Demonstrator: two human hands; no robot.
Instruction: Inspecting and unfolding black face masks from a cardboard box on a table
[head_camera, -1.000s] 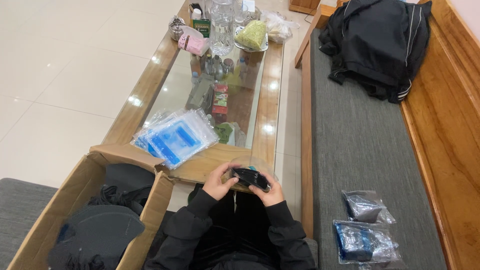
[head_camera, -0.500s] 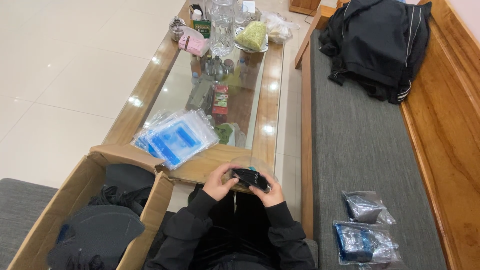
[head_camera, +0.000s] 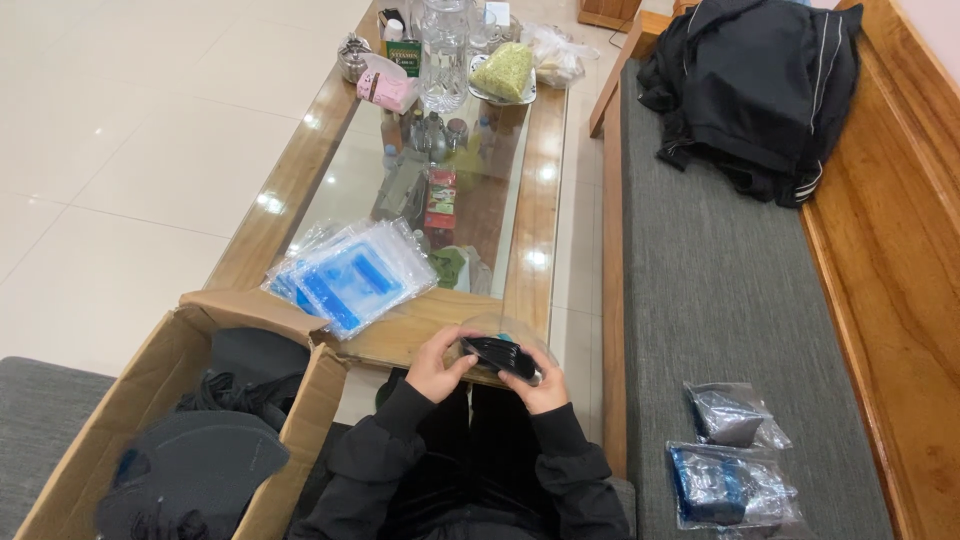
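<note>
Both my hands hold a small black folded item (head_camera: 497, 356) inside a clear plastic bag (head_camera: 505, 330), just over the near edge of the glass-topped wooden table (head_camera: 545, 190). My left hand (head_camera: 437, 365) grips its left end and my right hand (head_camera: 545, 388) its right end. A stack of clear bags with blue inserts (head_camera: 350, 275) lies on the table to the left of my hands.
An open cardboard box (head_camera: 170, 400) with black items stands at my left. Two filled bags (head_camera: 725, 460) lie on the grey bench cushion at my right, a black jacket (head_camera: 760, 90) farther back. Bottles, a glass jug and snacks crowd the table's far end.
</note>
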